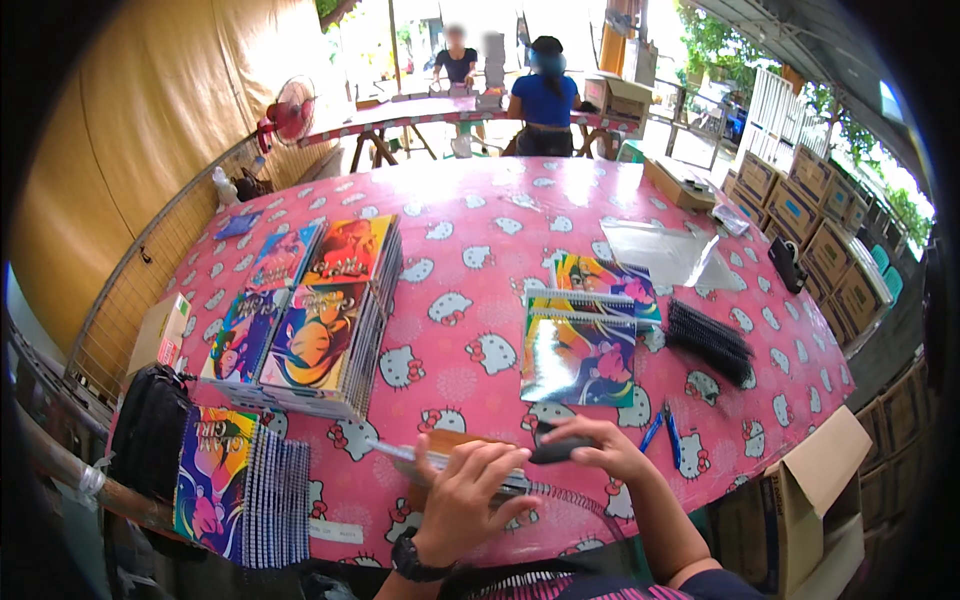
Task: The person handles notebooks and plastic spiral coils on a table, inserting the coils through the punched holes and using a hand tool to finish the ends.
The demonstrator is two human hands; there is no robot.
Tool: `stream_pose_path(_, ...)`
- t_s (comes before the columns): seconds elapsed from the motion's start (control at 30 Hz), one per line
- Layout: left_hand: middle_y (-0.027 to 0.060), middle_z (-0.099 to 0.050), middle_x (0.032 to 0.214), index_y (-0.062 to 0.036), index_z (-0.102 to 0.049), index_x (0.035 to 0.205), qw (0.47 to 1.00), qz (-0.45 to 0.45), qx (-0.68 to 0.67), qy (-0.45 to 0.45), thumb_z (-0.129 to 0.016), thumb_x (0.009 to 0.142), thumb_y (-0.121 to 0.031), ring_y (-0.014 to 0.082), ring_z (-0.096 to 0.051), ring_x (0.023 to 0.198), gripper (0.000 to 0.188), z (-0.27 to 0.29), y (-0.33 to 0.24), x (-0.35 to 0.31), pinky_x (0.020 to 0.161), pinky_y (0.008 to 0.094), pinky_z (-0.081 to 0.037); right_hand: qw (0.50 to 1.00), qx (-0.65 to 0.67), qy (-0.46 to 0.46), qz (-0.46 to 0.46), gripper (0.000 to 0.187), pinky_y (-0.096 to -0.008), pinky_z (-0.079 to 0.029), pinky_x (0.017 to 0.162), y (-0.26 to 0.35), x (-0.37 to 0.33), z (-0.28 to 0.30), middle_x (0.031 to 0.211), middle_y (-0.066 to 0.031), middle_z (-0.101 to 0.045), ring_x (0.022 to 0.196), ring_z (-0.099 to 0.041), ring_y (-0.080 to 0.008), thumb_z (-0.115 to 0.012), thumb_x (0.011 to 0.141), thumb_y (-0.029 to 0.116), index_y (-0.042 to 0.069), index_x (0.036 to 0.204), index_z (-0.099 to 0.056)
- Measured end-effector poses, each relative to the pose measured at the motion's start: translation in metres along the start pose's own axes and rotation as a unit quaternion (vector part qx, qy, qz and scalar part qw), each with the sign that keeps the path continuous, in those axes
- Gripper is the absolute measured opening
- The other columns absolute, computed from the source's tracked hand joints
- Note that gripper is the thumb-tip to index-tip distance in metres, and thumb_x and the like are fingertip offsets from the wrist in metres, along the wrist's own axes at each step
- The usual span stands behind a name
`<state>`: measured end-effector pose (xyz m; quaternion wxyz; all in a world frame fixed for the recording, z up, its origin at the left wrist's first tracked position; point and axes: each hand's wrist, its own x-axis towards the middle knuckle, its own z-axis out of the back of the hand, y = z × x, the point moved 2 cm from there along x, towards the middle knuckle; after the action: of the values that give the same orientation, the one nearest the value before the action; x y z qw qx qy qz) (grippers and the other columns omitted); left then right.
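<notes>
My left hand, with a dark watch at the wrist, grips a notebook seen nearly edge-on at the table's near side. A dark spiral coil runs out from the notebook's right end toward my right forearm. My right hand is closed around a smooth black object just beyond the coil; its kind is not clear. Farther right lie blue-handled pliers and a bundle of black spiral coils. Colourful spiral notebooks lie beyond my hands.
Tall notebook stacks stand at left, with another row nearer. A black bag and a small box edge the left side. Clear plastic sheets lie far right. An open carton stands at near right. Two people work at a far table.
</notes>
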<state>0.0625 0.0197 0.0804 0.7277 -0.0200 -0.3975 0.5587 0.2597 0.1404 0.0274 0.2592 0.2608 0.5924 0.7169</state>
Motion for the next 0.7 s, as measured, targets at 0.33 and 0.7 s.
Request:
stream_pose_path(0.33, -0.0059, -0.060, 0.080, -0.0169, -0.061, 0.111, 0.999, 0.043, 0.006, 0.001, -0.079, 0.066, -0.027, 0.0131, -0.060, 0.085, 0.050, 0.005, 0.017, -0.016, 0.108, 0.0543, -0.007, 0.974, 0.096, 0.154, 0.135, 0.036, -0.0411, -0.040, 0.097, 0.051, -0.008, -0.019, 0.119, -0.0179, -0.060, 0.115, -0.052, -0.0304, -0.068, 0.080, 0.037, 0.012, 0.106, -0.071)
stream_pose_path(0.7, -0.0062, -0.062, 0.083, -0.0145, -0.056, 0.121, 0.998, 0.064, 0.015, -0.024, -0.080, 0.064, -0.031, 0.0141, -0.060, 0.087, 0.064, 0.003, 0.029, -0.019, 0.109, 0.0576, -0.002, 0.970, -0.226, 0.065, 0.054, 0.037, -0.0408, -0.036, 0.098, 0.038, 0.035, -0.010, 0.117, -0.0179, -0.060, 0.114, -0.052, -0.0288, -0.067, 0.082, 0.039, 0.009, 0.105, -0.070)
